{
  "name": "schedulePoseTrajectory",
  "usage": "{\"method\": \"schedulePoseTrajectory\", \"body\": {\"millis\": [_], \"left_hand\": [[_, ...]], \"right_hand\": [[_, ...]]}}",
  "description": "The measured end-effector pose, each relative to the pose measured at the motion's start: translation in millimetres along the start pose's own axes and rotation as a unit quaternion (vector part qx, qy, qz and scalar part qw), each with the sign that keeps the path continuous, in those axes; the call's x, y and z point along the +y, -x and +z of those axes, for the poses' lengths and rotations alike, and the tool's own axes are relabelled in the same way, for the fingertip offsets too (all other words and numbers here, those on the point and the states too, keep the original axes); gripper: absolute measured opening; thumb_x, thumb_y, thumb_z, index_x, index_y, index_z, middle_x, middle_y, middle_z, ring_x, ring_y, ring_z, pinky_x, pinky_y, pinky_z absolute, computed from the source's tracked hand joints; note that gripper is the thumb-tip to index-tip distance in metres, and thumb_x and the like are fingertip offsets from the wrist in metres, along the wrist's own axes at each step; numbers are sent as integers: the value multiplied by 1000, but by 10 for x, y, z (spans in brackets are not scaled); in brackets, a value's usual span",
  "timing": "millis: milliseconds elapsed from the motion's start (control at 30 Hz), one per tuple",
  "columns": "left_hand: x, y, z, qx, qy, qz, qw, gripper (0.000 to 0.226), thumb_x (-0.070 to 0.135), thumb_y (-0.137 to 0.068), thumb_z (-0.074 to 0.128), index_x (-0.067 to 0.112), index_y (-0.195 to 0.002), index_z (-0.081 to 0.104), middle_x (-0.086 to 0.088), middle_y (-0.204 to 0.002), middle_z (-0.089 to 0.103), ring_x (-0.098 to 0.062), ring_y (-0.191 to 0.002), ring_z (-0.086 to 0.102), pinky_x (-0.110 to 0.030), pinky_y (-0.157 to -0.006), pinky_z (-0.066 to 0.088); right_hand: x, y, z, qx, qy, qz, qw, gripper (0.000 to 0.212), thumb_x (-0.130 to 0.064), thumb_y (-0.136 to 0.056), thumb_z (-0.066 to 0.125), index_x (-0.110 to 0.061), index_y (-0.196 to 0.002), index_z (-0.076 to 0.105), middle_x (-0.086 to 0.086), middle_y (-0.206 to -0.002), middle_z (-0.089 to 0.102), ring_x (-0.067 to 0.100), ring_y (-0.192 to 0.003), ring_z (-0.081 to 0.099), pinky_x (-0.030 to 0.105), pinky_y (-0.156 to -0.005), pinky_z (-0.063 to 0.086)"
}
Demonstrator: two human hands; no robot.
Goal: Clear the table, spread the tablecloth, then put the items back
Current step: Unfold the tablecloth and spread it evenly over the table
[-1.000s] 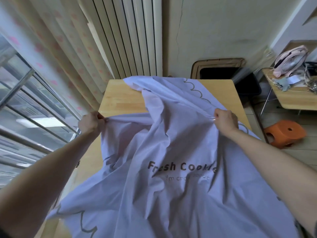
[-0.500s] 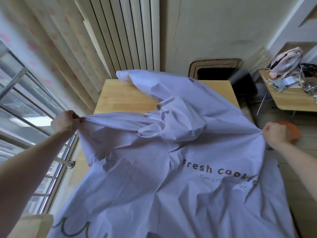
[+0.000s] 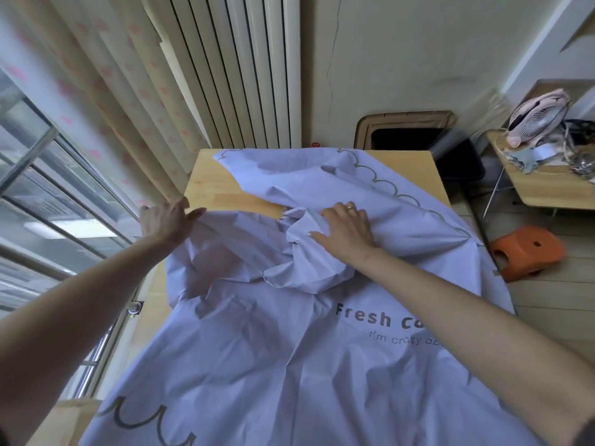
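Note:
A lilac tablecloth [image 3: 289,349] with dark scalloped edging and the print "Fresh co…" lies crumpled over most of the wooden table [image 3: 219,188]. The table's far left corner is bare. A bunched fold of cloth sits in the middle, and my right hand [image 3: 347,230] presses on it with fingers spread and flat. My left hand [image 3: 167,220] is at the table's left edge. Its fingers are straight and its thumb touches the cloth's left border.
A window and a patterned curtain [image 3: 106,101] run close along the table's left side. Behind the table stands a brown-framed dark chair [image 3: 405,130]. To the right are an orange stool [image 3: 528,249] on the floor and a side table [image 3: 547,191] with a pink fan [image 3: 537,117].
My right hand let go of the cloth's right edge and moved left onto the bunched middle. My left hand loosened its grip and moved in towards the table. The cloth settled lower.

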State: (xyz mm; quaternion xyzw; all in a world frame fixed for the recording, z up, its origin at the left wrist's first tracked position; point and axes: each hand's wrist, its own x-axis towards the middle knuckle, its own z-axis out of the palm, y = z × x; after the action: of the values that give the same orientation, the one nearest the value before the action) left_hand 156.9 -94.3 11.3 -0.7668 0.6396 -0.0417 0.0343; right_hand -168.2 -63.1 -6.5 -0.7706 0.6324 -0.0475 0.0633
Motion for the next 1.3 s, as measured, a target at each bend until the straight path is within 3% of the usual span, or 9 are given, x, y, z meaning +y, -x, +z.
{"method": "schedulePoseTrajectory", "body": {"millis": [67, 200, 267, 567, 733, 867, 967, 1100, 1300], "left_hand": [[63, 42, -55, -10, -70, 48, 996, 50, 56, -92, 41, 14, -107, 62, -18, -103, 68, -32, -99, 62, -34, -82, 38], [134, 180, -78, 4, -124, 117, 985, 31, 32, -95, 50, 5, -100, 65, -22, -93, 68, -37, -91, 64, -33, -69, 38], [69, 245, -59, 18, -106, 116, 987, 24, 22, -94, 50, 2, -95, 64, -25, -89, 68, -40, -85, 65, -33, -62, 32], [-392, 334, 107, 65, -58, 42, 995, 33, 31, -95, 49, 2, -89, 62, -29, -82, 66, -43, -81, 65, -34, -61, 37], [-273, 611, 322, -50, -129, 63, 988, 39, 46, -95, 44, 15, -104, 65, -15, -102, 68, -32, -97, 65, -31, -73, 47], [-98, 711, 411, -160, -176, 71, 969, 35, 41, -95, 41, 21, -114, 63, -4, -119, 64, -23, -111, 60, -25, -82, 45], [45, 641, 297, -166, -223, 96, 956, 30, 31, -95, 43, 20, -114, 62, -2, -120, 63, -20, -112, 60, -24, -84, 45], [326, 485, 167, -145, -255, 112, 949, 31, 23, -95, 41, 21, -122, 56, 0, -126, 57, -19, -119, 53, -25, -92, 40], [909, 261, 188, -64, -148, 202, 966, 30, 13, -91, 40, 13, -119, 50, -7, -123, 51, -27, -117, 47, -35, -90, 35]], "right_hand": [[-214, -99, 80, -30, 67, 2, 997, 59, -54, -85, 55, -10, -124, 48, 12, -123, 49, 32, -119, 41, 42, -96, 30], [-228, -248, 149, -19, 89, 40, 995, 22, -14, -93, 47, -10, -115, 50, 12, -119, 59, 30, -114, 49, 38, -93, 33], [-66, -262, 102, -19, 55, 64, 996, 21, -7, -92, 43, -8, -110, 54, 14, -115, 62, 30, -114, 51, 38, -92, 34], [1204, -82, -181, 42, -15, 261, 964, 15, -22, -89, 58, -10, -94, 68, 17, -101, 67, 35, -99, 60, 35, -81, 42], [1455, 296, 135, -61, -13, 336, 940, 29, -32, -91, 57, -7, -100, 68, 18, -108, 65, 35, -103, 59, 40, -87, 44], [1454, 414, 307, -113, -14, 326, 939, 24, -27, -91, 56, -10, -74, 59, 11, -76, 61, 30, -80, 59, 37, -78, 45], [1344, 272, 269, -94, -21, 280, 955, 11, -17, -89, 55, -10, -97, 56, 16, -105, 59, 35, -102, 56, 44, -87, 43], [1094, 34, 199, -78, -79, 247, 962, 64, -29, -84, 63, -14, -137, 30, 17, -137, 32, 38, -126, 34, 51, -98, 34], [505, -447, -2, 60, -93, 121, 986, 83, -32, -76, 65, -22, -146, 22, 11, -153, 16, 33, -138, 19, 52, -111, 17]]}}
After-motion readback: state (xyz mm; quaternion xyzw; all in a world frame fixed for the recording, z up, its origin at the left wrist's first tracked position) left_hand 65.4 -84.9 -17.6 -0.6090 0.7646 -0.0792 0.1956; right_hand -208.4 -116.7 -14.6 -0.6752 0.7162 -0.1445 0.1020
